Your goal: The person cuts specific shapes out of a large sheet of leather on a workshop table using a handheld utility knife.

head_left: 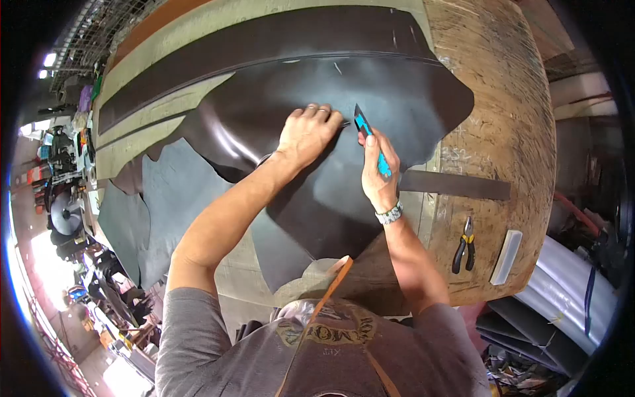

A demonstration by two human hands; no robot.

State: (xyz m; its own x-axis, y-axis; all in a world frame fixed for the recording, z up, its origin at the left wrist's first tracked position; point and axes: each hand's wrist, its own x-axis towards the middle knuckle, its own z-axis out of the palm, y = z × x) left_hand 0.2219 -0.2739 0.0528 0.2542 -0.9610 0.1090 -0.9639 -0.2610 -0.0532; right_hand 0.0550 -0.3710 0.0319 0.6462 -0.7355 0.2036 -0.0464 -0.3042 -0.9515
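My right hand (pixel 380 162) is wrapped round a blue and black utility knife (pixel 362 124), its blade pointing up and away from me, over a large dark brown leather hide (pixel 264 99). To the left of the knife, my left hand (pixel 309 135) rests on the hide with its fingers curled under. A small dark tip (pixel 346 124) pokes out by its thumb; I cannot tell what it belongs to. Under my forearms the leather spreads toward the near table edge, glossy where it folds. A small pale mark (pixel 338 68) shows on the leather beyond my hands.
A long dark leather strip (pixel 198 69) lies along the far side. Right of the hide are a narrow strip (pixel 463 184), pliers (pixel 465 246) and a whitish block (pixel 506 258) on the worn table (pixel 489 119). Grey leather (pixel 178 198) lies left; rolls (pixel 569 284) stand off the right edge.
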